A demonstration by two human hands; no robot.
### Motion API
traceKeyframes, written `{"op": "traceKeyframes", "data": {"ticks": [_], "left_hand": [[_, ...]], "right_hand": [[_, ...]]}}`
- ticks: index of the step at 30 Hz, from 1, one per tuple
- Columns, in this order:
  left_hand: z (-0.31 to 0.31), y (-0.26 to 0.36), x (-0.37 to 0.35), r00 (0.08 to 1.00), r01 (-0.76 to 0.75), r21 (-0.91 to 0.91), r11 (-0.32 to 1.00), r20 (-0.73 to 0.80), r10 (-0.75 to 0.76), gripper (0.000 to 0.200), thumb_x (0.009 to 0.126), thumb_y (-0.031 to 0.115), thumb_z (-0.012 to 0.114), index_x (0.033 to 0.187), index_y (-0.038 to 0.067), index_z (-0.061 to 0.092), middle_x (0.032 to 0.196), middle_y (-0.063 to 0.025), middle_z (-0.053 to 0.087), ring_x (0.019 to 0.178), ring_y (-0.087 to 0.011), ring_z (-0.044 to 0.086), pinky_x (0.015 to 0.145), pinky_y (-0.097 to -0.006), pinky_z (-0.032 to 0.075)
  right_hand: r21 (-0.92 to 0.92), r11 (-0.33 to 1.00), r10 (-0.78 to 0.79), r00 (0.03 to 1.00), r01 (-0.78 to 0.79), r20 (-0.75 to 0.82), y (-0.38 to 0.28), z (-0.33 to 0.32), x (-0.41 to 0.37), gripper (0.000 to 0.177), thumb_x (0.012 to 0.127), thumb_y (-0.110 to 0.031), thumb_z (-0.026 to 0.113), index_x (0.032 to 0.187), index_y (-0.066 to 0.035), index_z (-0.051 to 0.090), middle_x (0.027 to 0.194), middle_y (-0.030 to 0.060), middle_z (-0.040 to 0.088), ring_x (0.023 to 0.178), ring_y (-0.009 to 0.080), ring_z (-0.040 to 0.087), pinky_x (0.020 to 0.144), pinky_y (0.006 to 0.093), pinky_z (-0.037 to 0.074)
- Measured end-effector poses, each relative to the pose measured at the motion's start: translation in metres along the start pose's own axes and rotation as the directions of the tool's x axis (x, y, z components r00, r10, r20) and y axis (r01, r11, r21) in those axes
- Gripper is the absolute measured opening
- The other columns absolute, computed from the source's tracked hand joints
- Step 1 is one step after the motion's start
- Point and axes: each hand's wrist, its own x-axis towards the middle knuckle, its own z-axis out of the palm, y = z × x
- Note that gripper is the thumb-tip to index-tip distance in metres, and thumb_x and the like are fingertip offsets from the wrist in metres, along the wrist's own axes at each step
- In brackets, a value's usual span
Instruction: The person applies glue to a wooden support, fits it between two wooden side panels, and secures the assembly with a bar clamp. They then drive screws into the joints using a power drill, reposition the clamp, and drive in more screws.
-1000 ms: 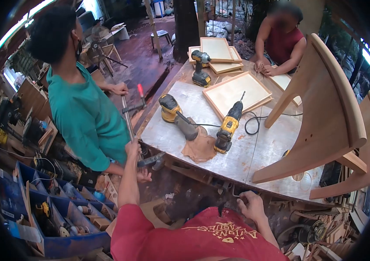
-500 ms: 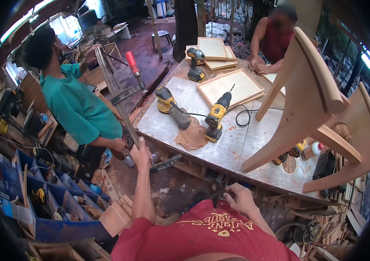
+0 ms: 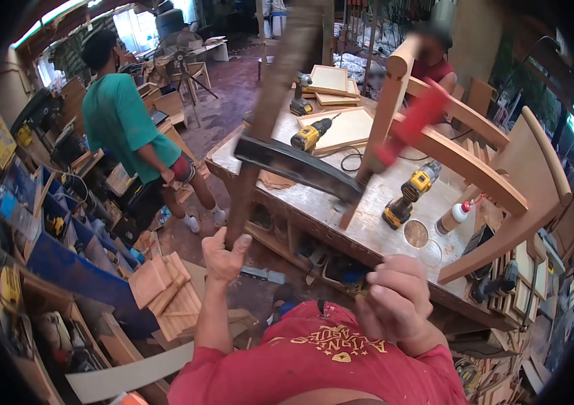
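Note:
My left hand (image 3: 225,258) is closed round the lower end of a long bar clamp (image 3: 260,145), which stands nearly upright before me. The clamp's black jaw (image 3: 297,167) reaches right, and its blurred red handle (image 3: 414,121) overlaps the wooden chair frame (image 3: 459,152) in this view. Raised in front of my shirt, my right hand (image 3: 398,304) has half-curled fingers with no object showing in them. It is below the handle, near the workbench edge (image 3: 348,270). The chair frame, with curved legs and a broad panel, rests on the bench.
Two cordless drills (image 3: 310,135) (image 3: 410,192) and a glue bottle (image 3: 454,217) are on the bench. Light wooden panels (image 3: 351,128) lie farther back. A person in green (image 3: 125,121) stands left; another (image 3: 432,71) is behind the chair. Wood blocks (image 3: 165,290) are piled at lower left.
The clamp has swung right and nearer, from beside the bench to across its front. My right hand has risen from my waist. The person in green has turned away.

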Motion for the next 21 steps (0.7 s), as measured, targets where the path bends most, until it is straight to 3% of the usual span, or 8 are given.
{"op": "traceKeyframes", "data": {"ticks": [4, 7, 10, 11, 14, 15, 18, 21], "left_hand": [[0.005, 0.061, -0.023, 0.973, -0.187, 0.055, 0.981, 0.145, 0.178, 0.028, 0.081, 0.029, 0.079, 0.079, 0.004, 0.067, 0.053, -0.0062, 0.058, 0.044, -0.0145, 0.056, 0.045, -0.0297, 0.042], [0.025, 0.086, -0.035, 0.926, -0.269, -0.099, 0.958, 0.247, 0.285, 0.025, 0.078, 0.027, 0.082, 0.075, 0.007, 0.067, 0.053, -0.0074, 0.058, 0.044, -0.0144, 0.058, 0.042, -0.0305, 0.043], [0.044, 0.107, -0.035, 0.819, -0.414, -0.168, 0.895, 0.362, 0.446, 0.027, 0.075, 0.027, 0.084, 0.070, 0.008, 0.065, 0.051, -0.0066, 0.056, 0.043, -0.0168, 0.058, 0.040, -0.0320, 0.043], [0.049, 0.114, -0.031, 0.773, -0.463, -0.166, 0.871, 0.406, 0.488, 0.029, 0.074, 0.027, 0.084, 0.068, 0.008, 0.063, 0.050, -0.0060, 0.055, 0.042, -0.0183, 0.057, 0.040, -0.0325, 0.042], [0.068, 0.122, -0.026, 0.646, -0.576, -0.193, 0.795, 0.489, 0.586, 0.038, 0.073, 0.032, 0.084, 0.062, 0.009, 0.055, 0.048, -0.0038, 0.050, 0.040, -0.0220, 0.053, 0.038, -0.0340, 0.040], [0.073, 0.126, -0.024, 0.610, -0.593, -0.206, 0.778, 0.516, 0.601, 0.039, 0.073, 0.033, 0.084, 0.062, 0.009, 0.054, 0.048, -0.0037, 0.050, 0.040, -0.0218, 0.053, 0.038, -0.0340, 0.040], [0.084, 0.135, -0.016, 0.500, -0.667, -0.237, 0.706, 0.560, 0.661, 0.043, 0.075, 0.040, 0.080, 0.063, 0.010, 0.051, 0.047, -0.0027, 0.049, 0.040, -0.0215, 0.054, 0.037, -0.0335, 0.040], [0.090, 0.144, -0.013, 0.413, -0.712, -0.245, 0.659, 0.613, 0.674, 0.045, 0.077, 0.042, 0.078, 0.061, 0.011, 0.049, 0.047, -0.0027, 0.049, 0.040, -0.0215, 0.054, 0.037, -0.0338, 0.040]], "right_hand": [[-0.261, 0.963, -0.102, 0.986, 0.065, -0.131, -0.032, -0.051, -0.014, 0.060, 0.075, -0.015, 0.076, 0.126, -0.003, 0.047, 0.115, 0.0163, 0.058, 0.100, 0.0294, 0.057, 0.088, 0.0472, 0.049], [-0.554, 0.816, 0.148, 0.986, -0.167, -0.079, -0.053, -0.086, -0.027, 0.080, 0.083, -0.022, 0.070, 0.147, -0.002, 0.026, 0.137, 0.0235, 0.041, 0.119, 0.0355, 0.046, 0.099, 0.0476, 0.041], [-0.487, 0.672, 0.434, 0.830, -0.558, -0.351, -0.060, -0.096, -0.048, 0.078, 0.084, -0.023, 0.072, 0.144, 0.005, 0.032, 0.138, 0.0238, 0.043, 0.123, 0.0332, 0.047, 0.101, 0.0425, 0.040], [-0.317, 0.695, 0.467, 0.740, -0.646, -0.484, -0.060, -0.092, -0.061, 0.079, 0.083, -0.022, 0.074, 0.143, 0.009, 0.034, 0.130, 0.0223, 0.051, 0.121, 0.0287, 0.050, 0.103, 0.0400, 0.039], [0.081, 0.579, 0.759, 0.501, -0.811, -0.415, -0.078, -0.098, -0.067, 0.082, 0.081, -0.022, 0.077, 0.143, 0.010, 0.034, 0.119, 0.0192, 0.059, 0.114, 0.0248, 0.056, 0.100, 0.0369, 0.042], [0.109, 0.678, 0.707, 0.604, -0.727, -0.367, -0.069, -0.104, -0.082, 0.083, 0.077, -0.026, 0.082, 0.140, 0.009, 0.039, 0.103, 0.0150, 0.065, 0.092, 0.0202, 0.064, 0.084, 0.0314, 0.051], [0.470, 0.407, 0.913, 0.356, -0.783, -0.198, -0.074, -0.126, -0.092, 0.083, 0.072, -0.033, 0.087, 0.133, 0.007, 0.047, 0.088, 0.0109, 0.066, 0.071, 0.0154, 0.063, 0.064, 0.0256, 0.051], [0.494, 0.411, 0.912, 0.355, -0.766, -0.207, -0.071, -0.137, -0.148, 0.068, 0.069, -0.036, 0.089, 0.113, 0.004, 0.056, 0.072, 0.0071, 0.062, 0.059, 0.0124, 0.059, 0.050, 0.0224, 0.044]]}}
